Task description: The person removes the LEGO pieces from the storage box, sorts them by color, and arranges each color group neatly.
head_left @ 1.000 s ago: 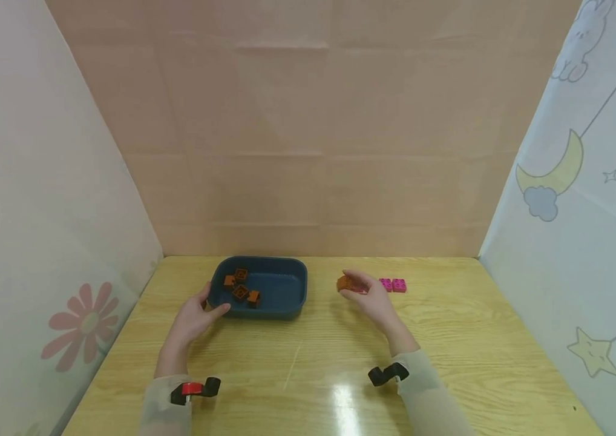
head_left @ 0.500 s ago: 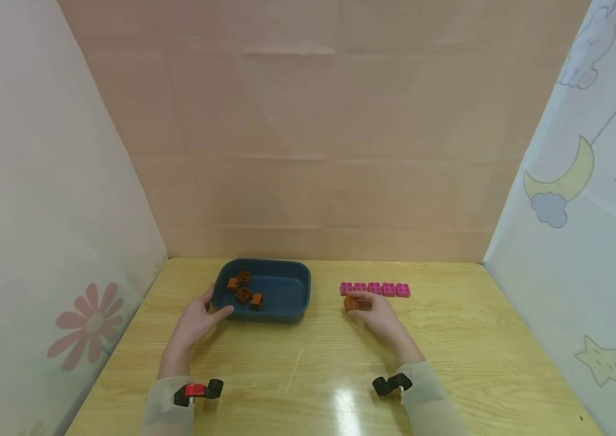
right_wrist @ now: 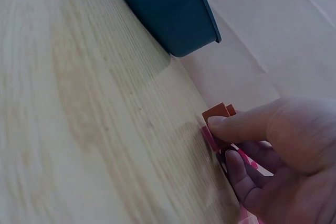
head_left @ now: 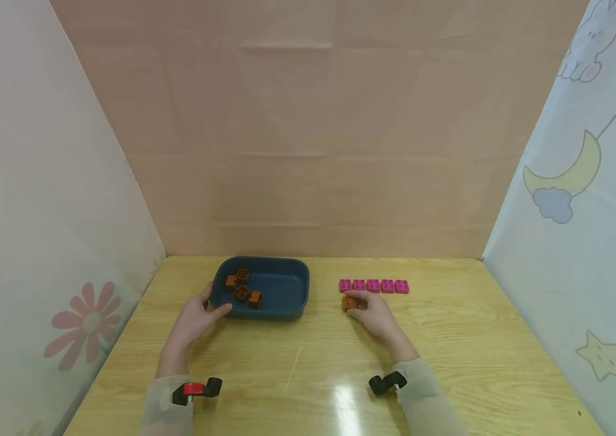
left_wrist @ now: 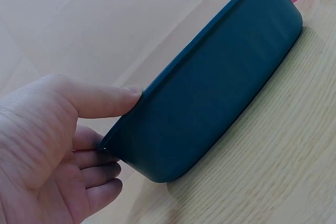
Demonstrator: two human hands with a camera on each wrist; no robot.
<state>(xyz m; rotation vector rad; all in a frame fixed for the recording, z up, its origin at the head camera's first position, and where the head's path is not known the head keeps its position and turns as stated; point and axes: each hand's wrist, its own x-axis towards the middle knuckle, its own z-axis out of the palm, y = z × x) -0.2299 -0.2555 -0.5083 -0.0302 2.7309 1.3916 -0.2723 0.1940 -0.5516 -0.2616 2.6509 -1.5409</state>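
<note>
My right hand (head_left: 376, 315) pinches an orange toy brick (head_left: 348, 302), thumb on its near side in the right wrist view. The brick is just in front of the left end of a row of pink toy bricks (head_left: 373, 286); whether it touches the tabletop is unclear. At the left, my left hand (head_left: 195, 316) holds the near left corner of a dark blue tray (head_left: 281, 313). Its thumb lies at the rim and its other fingers bend around the end wall in the left wrist view. Several orange bricks (head_left: 241, 293) lie in the tray's left half, some tipped over.
The wooden table (head_left: 264, 375) ends at a beige backdrop (head_left: 319, 181). Pale printed panels, one with a flower (head_left: 87, 324) and one with a moon (head_left: 575, 169), stand at the left and right sides. Both wrists wear small black camera mounts.
My right hand has brought the orange brick down towards me, from over the pink row to in front of it. The pink row shows fully. My left hand stays at the tray.
</note>
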